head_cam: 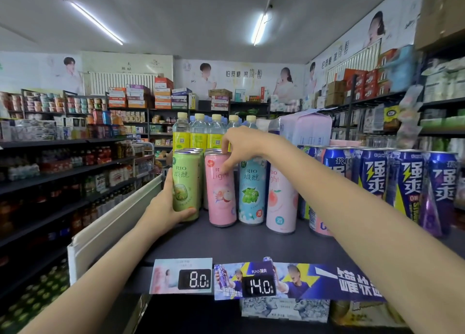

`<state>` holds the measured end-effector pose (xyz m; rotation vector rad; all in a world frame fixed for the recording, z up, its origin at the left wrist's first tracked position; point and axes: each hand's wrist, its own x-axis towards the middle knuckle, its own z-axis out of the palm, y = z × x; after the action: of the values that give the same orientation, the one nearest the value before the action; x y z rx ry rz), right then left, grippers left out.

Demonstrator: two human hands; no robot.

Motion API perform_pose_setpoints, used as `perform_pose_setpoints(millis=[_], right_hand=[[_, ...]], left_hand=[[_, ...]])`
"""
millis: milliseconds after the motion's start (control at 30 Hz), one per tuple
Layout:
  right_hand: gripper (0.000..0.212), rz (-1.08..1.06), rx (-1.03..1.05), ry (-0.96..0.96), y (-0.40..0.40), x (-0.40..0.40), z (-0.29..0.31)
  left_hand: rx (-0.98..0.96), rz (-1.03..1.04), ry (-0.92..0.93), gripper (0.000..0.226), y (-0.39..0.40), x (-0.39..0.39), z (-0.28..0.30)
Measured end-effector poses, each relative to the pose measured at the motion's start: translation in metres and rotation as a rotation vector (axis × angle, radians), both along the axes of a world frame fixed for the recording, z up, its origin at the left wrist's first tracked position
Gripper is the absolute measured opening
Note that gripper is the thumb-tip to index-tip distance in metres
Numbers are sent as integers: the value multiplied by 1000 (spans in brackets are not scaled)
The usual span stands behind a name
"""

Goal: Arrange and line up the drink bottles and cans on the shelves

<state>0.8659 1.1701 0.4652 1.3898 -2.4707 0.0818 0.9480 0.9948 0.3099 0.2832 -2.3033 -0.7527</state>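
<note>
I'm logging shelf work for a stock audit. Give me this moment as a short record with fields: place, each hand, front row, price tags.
place: shop shelf of drink cans
left hand: gripping the green can
right hand: fingertips on the top of the pink can
front row, further right: light blue can, pale pink can, blue cans
price tags: 8.0, 14.0

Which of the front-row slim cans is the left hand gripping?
The green can at the row's left end. The left hand wraps its lower half; the right hand touches the pink can beside it.
</note>
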Motion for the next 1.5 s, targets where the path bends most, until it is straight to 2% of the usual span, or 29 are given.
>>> perform_pose_setpoints(millis=[133, 300, 467, 733, 867, 967, 1067, 1167, 1267, 1400, 1500], right_hand=[[51, -38, -87, 229, -4, -1, -20], [75, 3, -8, 370, 4, 3, -32], [80, -1, -42, 454, 8, 1, -47], [76, 2, -82, 433, -3, -1, -56], [75, -6, -140, 283, 21, -7, -32], [80, -139, -11, 179, 50, -11, -10], [73, -202, 137, 165, 56, -15, -14], [64, -218, 151, 211, 45, -22, -25], [62, -242, 177, 218, 35, -26, -25], [78, -180, 224, 186, 24, -27, -18], [82, -150, 228, 192, 23, -24, -16]], left_hand=[[6, 3, -2, 111, 1, 1, 0], [10, 12, 0, 111, 3, 1, 1], [-52, 70, -11, 111, 5, 2, 2], [-100, 124, -31, 112, 8, 3, 3], [-74, 100, 10, 119, 6, 3, 2], [-103, 88, 138, 121, 10, 5, 6], [-214, 129, 254, 118, 16, 6, 9], [-331, 160, 202, 115, 21, 6, 9], [-327, 159, 186, 115, 20, 7, 8], [-271, 170, 196, 113, 17, 7, 9], [-280, 159, 205, 113, 19, 7, 8]])
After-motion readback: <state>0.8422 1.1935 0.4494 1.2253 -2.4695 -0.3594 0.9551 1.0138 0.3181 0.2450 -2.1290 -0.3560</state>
